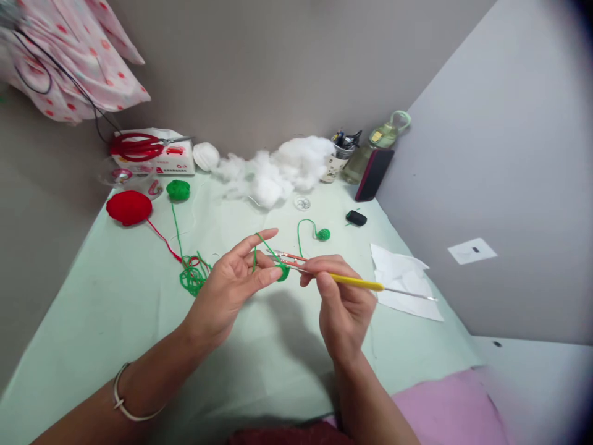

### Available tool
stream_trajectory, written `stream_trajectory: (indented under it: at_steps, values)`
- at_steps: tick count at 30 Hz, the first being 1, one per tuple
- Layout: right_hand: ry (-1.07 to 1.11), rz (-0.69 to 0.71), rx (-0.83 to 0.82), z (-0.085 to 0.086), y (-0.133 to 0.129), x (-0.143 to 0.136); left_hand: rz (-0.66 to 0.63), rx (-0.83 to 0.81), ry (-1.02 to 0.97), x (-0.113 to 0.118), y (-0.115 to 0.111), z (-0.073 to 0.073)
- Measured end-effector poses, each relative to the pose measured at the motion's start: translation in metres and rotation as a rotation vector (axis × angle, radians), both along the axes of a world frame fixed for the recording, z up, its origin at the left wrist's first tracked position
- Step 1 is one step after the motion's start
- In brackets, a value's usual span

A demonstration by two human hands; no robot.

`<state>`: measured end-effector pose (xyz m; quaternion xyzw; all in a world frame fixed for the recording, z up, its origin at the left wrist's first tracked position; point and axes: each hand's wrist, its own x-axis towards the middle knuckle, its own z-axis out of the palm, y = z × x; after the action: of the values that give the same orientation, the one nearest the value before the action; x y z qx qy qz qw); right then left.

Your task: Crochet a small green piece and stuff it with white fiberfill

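My left hand (231, 281) pinches a small green crochet piece (283, 272) between thumb and fingers. A strand of green yarn (267, 241) loops over its raised index finger. In my right hand (340, 293) is a crochet hook (356, 282) with a yellow handle, gripped like a pen. One hook end meets the green piece; the other points out to the right. Behind my fingertips lie small orange-handled snips (293, 256), partly hidden. A tangle of green yarn (192, 276) rests left of my left hand, with red yarn crossing it.
At the back left are a red yarn ball (130, 207), a green yarn ball (178, 190) and red scissors (136, 146) on a box. White stuffing (273, 170) lies along the wall. A small green crocheted ball (323, 235), a phone (374, 175), a bottle (359, 162) and white paper (403, 281) are rightward.
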<state>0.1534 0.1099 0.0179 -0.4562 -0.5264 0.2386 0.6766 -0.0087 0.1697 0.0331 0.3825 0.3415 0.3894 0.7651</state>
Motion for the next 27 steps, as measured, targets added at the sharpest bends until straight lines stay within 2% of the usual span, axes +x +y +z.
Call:
stream_trajectory:
  at_steps: [4,6,10,13,16,18,22,24,27]
  values:
    - [0.279,0.15,-0.078,-0.001,0.005,0.004,-0.013,-0.028,-0.033,0.002,-0.001,0.0]
    - [0.293,0.171,-0.103,-0.002,0.007,0.003,-0.042,-0.021,-0.062,0.004,-0.003,-0.001]
    - [0.109,0.079,-0.076,-0.005,0.005,-0.004,-0.053,-0.013,-0.064,0.008,-0.009,-0.002]
    - [-0.209,-0.049,0.01,-0.011,0.0,-0.008,0.004,-0.051,-0.061,0.01,-0.011,-0.002]
    - [-0.47,-0.153,0.144,-0.015,-0.002,-0.007,-0.04,-0.173,-0.1,0.01,-0.01,-0.003]
    - [-0.378,-0.136,0.133,-0.012,-0.001,-0.002,-0.09,-0.252,-0.138,0.008,-0.007,-0.004]
    - [0.073,0.051,-0.025,-0.002,0.005,0.004,-0.08,-0.245,-0.152,0.005,-0.003,-0.002]
    - [0.129,0.114,-0.059,0.0,0.007,0.003,-0.061,-0.166,-0.104,0.006,-0.003,0.0]
    - [0.086,0.108,-0.068,-0.002,0.007,0.0,-0.036,-0.076,-0.039,0.008,-0.005,0.001]
